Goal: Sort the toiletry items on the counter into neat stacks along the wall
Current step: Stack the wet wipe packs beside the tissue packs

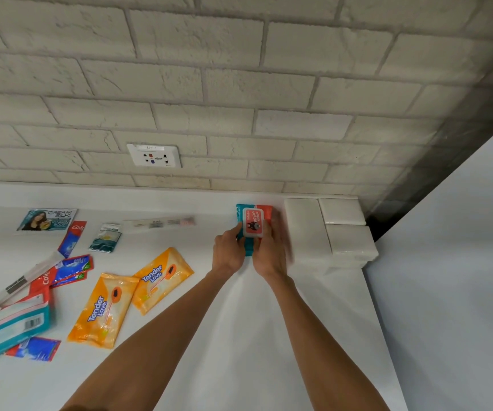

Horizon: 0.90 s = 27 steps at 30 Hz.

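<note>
Gripping from both sides now: the left hand (229, 252) has its fingers curled round the left edge of the teal-and-red soft pack of wet wipes (254, 225), and the right hand (269, 250) wraps the right edge, both closed snugly on it. That pack shows a white flip lid with a red label on top and sits far back on the white counter (239, 321), close to the foot of the pale brick wall (239, 99). Whether it rests flat or is slightly raised, I cannot tell. Just beside the right hand's knuckles sit the white plastic-wrapped tissue packs (304, 229), a long one with two squarer ones to its right, filling the counter's back right corner. Off to the left, along the wall, a toothbrush in a clear wrapper (159, 223), a dark green sachet (105, 237), a red-and-blue toothpaste sachet (71, 237) and a Cream Silk conditioner sachet (48, 219) lie loose. Nearer, two orange Tender Love wipes packs (104, 311) lie askew, touching at a corner, well apart from the hands. A white wall socket (153, 155) sits above the counter. The counter's right edge runs just past the tissue packs. Open counter stretches from the wipes toward the toothbrush and around both forearms.
</note>
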Each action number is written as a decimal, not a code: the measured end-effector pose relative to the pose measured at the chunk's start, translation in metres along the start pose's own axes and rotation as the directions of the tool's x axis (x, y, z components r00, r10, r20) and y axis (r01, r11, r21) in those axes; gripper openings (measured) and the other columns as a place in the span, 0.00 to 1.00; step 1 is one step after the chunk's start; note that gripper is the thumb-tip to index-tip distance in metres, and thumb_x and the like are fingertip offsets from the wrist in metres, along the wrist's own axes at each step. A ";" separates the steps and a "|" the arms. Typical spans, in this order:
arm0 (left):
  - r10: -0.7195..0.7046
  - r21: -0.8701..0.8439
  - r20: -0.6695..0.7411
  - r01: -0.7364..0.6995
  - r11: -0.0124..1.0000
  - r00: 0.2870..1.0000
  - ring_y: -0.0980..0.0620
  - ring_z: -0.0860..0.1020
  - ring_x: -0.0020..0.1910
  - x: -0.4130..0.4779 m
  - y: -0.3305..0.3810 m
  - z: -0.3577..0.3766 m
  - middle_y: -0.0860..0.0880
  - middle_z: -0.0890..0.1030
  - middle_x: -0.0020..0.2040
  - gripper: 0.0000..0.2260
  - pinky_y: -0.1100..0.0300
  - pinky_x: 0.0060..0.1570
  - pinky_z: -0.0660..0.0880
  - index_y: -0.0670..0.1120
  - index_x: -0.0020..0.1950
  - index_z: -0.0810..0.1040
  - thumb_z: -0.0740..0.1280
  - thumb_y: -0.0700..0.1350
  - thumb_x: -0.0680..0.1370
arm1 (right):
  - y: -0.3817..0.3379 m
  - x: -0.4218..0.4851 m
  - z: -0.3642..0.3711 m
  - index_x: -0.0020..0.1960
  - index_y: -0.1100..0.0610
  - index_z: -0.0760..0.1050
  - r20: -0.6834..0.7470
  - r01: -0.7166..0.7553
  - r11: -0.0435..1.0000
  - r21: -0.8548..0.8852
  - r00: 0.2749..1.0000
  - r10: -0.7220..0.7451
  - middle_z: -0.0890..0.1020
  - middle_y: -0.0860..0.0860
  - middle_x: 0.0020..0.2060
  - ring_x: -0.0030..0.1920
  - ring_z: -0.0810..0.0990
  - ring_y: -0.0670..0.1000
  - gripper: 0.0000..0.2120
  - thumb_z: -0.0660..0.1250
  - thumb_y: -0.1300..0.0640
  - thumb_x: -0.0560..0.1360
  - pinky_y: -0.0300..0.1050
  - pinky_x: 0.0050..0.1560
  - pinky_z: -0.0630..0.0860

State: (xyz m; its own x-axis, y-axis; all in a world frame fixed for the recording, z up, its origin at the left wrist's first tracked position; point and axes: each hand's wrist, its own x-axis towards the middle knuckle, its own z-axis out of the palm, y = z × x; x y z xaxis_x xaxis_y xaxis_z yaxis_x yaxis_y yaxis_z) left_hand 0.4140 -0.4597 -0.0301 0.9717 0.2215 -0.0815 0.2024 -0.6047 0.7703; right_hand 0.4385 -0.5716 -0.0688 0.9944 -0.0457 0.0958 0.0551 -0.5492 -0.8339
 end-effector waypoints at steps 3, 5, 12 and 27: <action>-0.013 0.016 0.007 0.013 1.000 1.000 0.45 0.82 0.60 -0.001 -0.003 0.002 0.45 0.80 0.68 0.21 0.53 0.58 0.80 0.49 0.80 0.67 0.59 0.42 0.86 | -0.005 -0.001 -0.003 0.76 0.24 0.56 0.056 -0.017 1.000 -0.026 0.998 0.019 0.75 0.42 0.71 0.70 0.77 0.48 0.26 0.42 0.24 0.80 0.56 0.70 0.77; -0.022 0.020 0.019 0.022 1.000 1.000 0.45 0.82 0.61 -0.002 -0.003 0.002 0.45 0.79 0.69 0.21 0.52 0.58 0.80 0.49 0.80 0.66 0.59 0.42 0.86 | -0.007 -0.004 -0.009 0.82 0.37 0.55 0.117 0.030 0.978 -0.208 0.993 -0.005 0.70 0.48 0.77 0.75 0.72 0.52 0.27 0.47 0.32 0.84 0.58 0.75 0.71; 0.002 0.070 0.035 -0.004 0.998 0.999 0.44 0.83 0.58 -0.004 -0.005 0.000 0.44 0.81 0.66 0.20 0.51 0.55 0.81 0.50 0.79 0.68 0.58 0.43 0.86 | 0.003 -0.004 -0.005 0.85 0.53 0.36 0.147 0.144 0.790 -0.595 0.987 -0.069 0.44 0.53 0.85 0.85 0.44 0.56 0.40 0.60 0.48 0.86 0.58 0.84 0.50; 0.030 0.212 0.097 -0.050 0.976 0.995 0.45 0.82 0.58 -0.015 -0.003 -0.008 0.48 0.80 0.68 0.18 0.49 0.55 0.81 0.54 0.78 0.66 0.54 0.51 0.87 | 0.004 -0.001 -0.010 0.84 0.58 0.34 0.342 0.301 0.623 -0.722 0.938 -0.056 0.37 0.56 0.84 0.83 0.35 0.57 0.38 0.56 0.49 0.87 0.57 0.82 0.37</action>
State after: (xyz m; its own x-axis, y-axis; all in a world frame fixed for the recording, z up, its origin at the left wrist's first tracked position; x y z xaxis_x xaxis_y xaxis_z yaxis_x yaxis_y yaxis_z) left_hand 0.3981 -0.4547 -0.0260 0.9846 0.1279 -0.1193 0.1745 -0.7634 0.6219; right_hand 0.4363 -0.5816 -0.0669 0.9606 0.2734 -0.0495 0.2678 -0.9585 -0.0981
